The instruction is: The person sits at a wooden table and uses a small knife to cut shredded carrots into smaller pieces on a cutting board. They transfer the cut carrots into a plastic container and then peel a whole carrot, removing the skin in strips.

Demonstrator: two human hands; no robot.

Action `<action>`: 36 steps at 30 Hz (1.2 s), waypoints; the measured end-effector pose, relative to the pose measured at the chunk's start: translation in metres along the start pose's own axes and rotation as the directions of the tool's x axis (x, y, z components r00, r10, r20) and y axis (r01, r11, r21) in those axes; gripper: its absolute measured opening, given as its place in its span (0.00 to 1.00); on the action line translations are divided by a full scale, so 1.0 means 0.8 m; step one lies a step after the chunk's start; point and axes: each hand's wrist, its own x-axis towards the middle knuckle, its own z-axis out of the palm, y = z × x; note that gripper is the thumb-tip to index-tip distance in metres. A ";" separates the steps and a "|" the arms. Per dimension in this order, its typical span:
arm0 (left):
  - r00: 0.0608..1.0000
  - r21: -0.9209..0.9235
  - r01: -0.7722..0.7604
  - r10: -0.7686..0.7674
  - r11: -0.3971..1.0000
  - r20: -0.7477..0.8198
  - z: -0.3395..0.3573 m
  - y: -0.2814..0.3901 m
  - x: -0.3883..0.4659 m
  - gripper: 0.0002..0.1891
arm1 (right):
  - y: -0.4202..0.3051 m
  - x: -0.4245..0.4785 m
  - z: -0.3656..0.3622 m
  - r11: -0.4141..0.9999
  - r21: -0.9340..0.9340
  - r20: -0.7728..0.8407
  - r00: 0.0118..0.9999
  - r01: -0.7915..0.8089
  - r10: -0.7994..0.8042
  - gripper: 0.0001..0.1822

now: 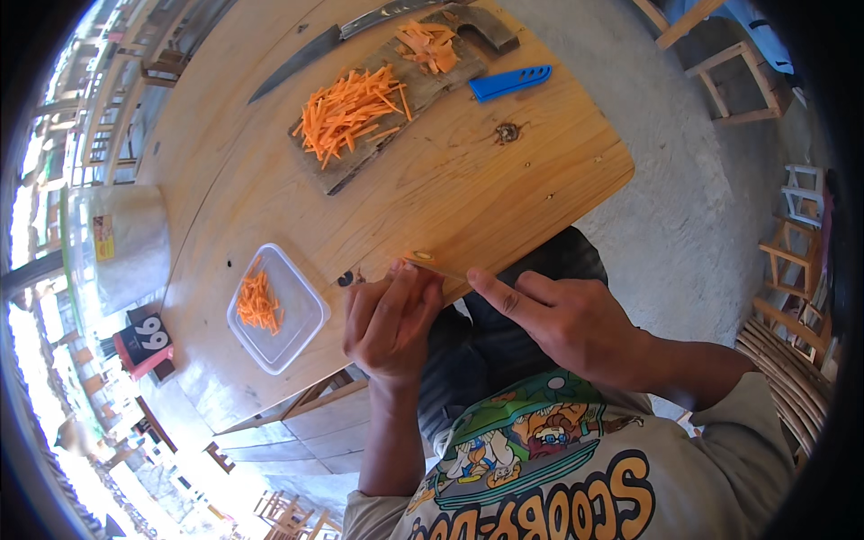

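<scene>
Near the table's front edge, my left hand point(390, 324) grips a piece of carrot point(423, 256), its cut end showing past the fingertips. My right hand point(563, 314) holds a small knife whose thin blade point(451, 273) lies against the carrot; its handle is hidden in the fist. Left of my hands, a clear plastic container point(300, 337) holds a small heap of carrot shreds point(258, 304). Farther back, a worn wooden cutting board point(337, 177) bears a pile of carrot sticks point(351, 111) and a smaller heap of carrot peelings point(432, 46).
A large knife point(297, 64) lies behind the cutting board. Right of the board is a blue slotted blade sheath point(511, 83). A clear plastic bag point(131, 243) and a dark and red box point(145, 343) stand at the left. Wooden stools point(739, 84) stand on the concrete floor point(665, 223).
</scene>
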 end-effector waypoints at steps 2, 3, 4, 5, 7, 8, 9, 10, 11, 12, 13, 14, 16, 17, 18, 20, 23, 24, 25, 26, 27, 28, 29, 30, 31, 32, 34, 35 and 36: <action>1.000 -0.001 0.009 -0.009 1.000 -0.003 0.001 0.000 0.000 0.22 | 0.002 -0.001 0.001 1.000 -0.020 0.027 0.999 0.024 -0.024 0.43; 1.000 0.004 0.014 -0.014 1.000 0.003 0.001 -0.002 -0.002 0.22 | 0.003 -0.001 0.002 1.000 -0.008 0.015 0.999 0.030 -0.030 0.43; 1.000 0.009 0.019 -0.019 1.000 0.008 0.001 -0.002 -0.003 0.22 | 0.004 0.000 0.004 0.999 0.003 0.003 0.999 0.035 -0.035 0.43; 1.000 0.008 0.009 -0.009 1.000 0.012 0.001 -0.002 -0.002 0.22 | 0.005 0.000 0.006 0.999 0.014 -0.009 0.999 0.039 -0.039 0.43; 1.000 0.009 -0.007 0.007 1.000 0.018 0.000 -0.001 0.000 0.22 | 0.009 0.004 0.008 0.998 0.018 -0.003 0.999 0.053 -0.053 0.44; 1.000 0.009 0.004 -0.004 1.000 0.017 0.000 -0.001 0.000 0.21 | 0.012 0.005 0.009 0.998 0.020 0.000 0.998 0.059 -0.059 0.44; 1.000 0.008 0.015 -0.016 1.000 0.015 0.000 0.000 -0.001 0.21 | 0.014 0.006 0.010 0.998 0.023 0.002 0.998 0.066 -0.066 0.44; 1.000 0.007 0.026 -0.026 1.000 0.013 0.001 -0.001 -0.002 0.21 | 0.015 0.007 0.010 0.997 0.025 0.004 0.997 0.073 -0.073 0.44; 0.999 0.012 0.027 -0.027 1.000 0.019 0.000 -0.001 -0.002 0.21 | 0.017 0.008 0.011 0.996 0.028 0.006 0.997 0.079 -0.079 0.44; 0.999 0.017 0.027 -0.027 0.999 0.025 -0.001 -0.001 -0.002 0.20 | 0.019 0.009 0.012 0.996 0.033 -0.001 0.996 0.085 -0.085 0.44; 0.999 0.021 0.027 -0.028 0.999 0.030 -0.001 -0.001 -0.002 0.20 | 0.021 0.010 0.012 0.995 0.039 -0.007 0.996 0.092 -0.091 0.44; 0.999 0.017 0.032 -0.033 0.999 0.031 -0.002 -0.001 -0.002 0.20 | 0.022 0.011 0.013 0.994 0.044 -0.013 0.995 0.098 -0.097 0.44; 0.999 0.008 0.043 -0.044 0.999 0.027 -0.001 -0.001 -0.002 0.20 | 0.022 0.011 0.011 0.994 0.049 -0.002 0.995 0.097 -0.097 0.44; 0.998 0.003 0.052 -0.052 0.999 0.027 -0.001 -0.001 -0.003 0.21 | 0.022 0.012 0.010 0.994 0.051 0.004 0.995 0.096 -0.096 0.44; 0.998 -0.002 0.060 -0.060 0.998 0.027 -0.001 -0.001 -0.003 0.21 | 0.022 0.012 0.008 0.994 0.049 0.013 0.995 0.098 -0.099 0.44; 0.997 -0.010 0.070 -0.070 0.997 0.021 -0.001 -0.001 -0.003 0.21 | 0.023 0.014 0.006 0.994 0.047 0.030 0.994 0.103 -0.105 0.44; 0.996 -0.020 0.085 -0.084 0.996 0.015 0.000 -0.001 -0.005 0.21 | 0.030 0.013 0.018 0.990 0.080 -0.035 0.993 0.119 -0.117 0.43; 0.996 -0.022 0.088 -0.088 0.996 0.016 0.000 -0.002 -0.004 0.21 | 0.030 0.015 0.018 0.988 0.092 -0.029 0.992 0.123 -0.121 0.42; 0.996 -0.024 0.091 -0.091 0.996 0.016 -0.001 -0.002 -0.003 0.21 | 0.031 0.018 0.017 0.987 0.103 -0.024 0.992 0.127 -0.125 0.42; 0.996 -0.014 0.092 -0.091 0.996 0.024 -0.002 -0.001 -0.001 0.21 | 0.032 0.020 0.017 0.985 0.115 -0.019 0.991 0.130 -0.129 0.42; 0.995 -0.004 0.091 -0.091 0.996 0.032 -0.003 0.001 0.001 0.21 | 0.034 0.021 0.018 0.983 0.121 -0.028 0.990 0.138 -0.136 0.41; 0.995 0.005 0.091 -0.091 0.996 0.039 -0.003 0.001 0.002 0.21 | 0.036 0.023 0.019 0.981 0.127 -0.037 0.989 0.146 -0.142 0.41; 0.994 -0.002 0.098 -0.098 0.995 0.041 -0.003 0.001 0.002 0.21 | 0.037 0.024 0.020 0.979 0.133 -0.045 0.988 0.153 -0.148 0.40; 0.994 -0.009 0.106 -0.105 0.994 0.043 -0.003 0.000 0.002 0.21 | 0.038 0.024 0.020 0.979 0.135 -0.042 0.988 0.151 -0.147 0.40; 0.993 -0.015 0.113 -0.112 0.993 0.044 -0.004 0.000 0.002 0.21 | 0.038 0.025 0.020 0.979 0.137 -0.038 0.989 0.149 -0.145 0.39; 0.993 -0.014 0.114 -0.113 0.993 0.044 -0.004 0.000 0.001 0.21 | 0.038 0.026 0.020 0.979 0.139 -0.035 0.989 0.146 -0.143 0.39; 0.993 -0.017 0.112 -0.111 0.994 0.043 -0.004 0.000 0.000 0.22 | 0.035 0.029 0.021 0.982 0.134 -0.019 0.991 0.136 -0.135 0.38; 0.992 -0.016 0.119 -0.118 0.993 0.044 -0.004 0.001 0.000 0.21 | 0.034 0.030 0.021 0.983 0.131 -0.010 0.991 0.131 -0.131 0.38; 0.991 -0.013 0.125 -0.124 0.992 0.045 -0.004 0.001 0.000 0.21 | 0.033 0.030 0.021 0.984 0.126 0.001 0.992 0.123 -0.124 0.38</action>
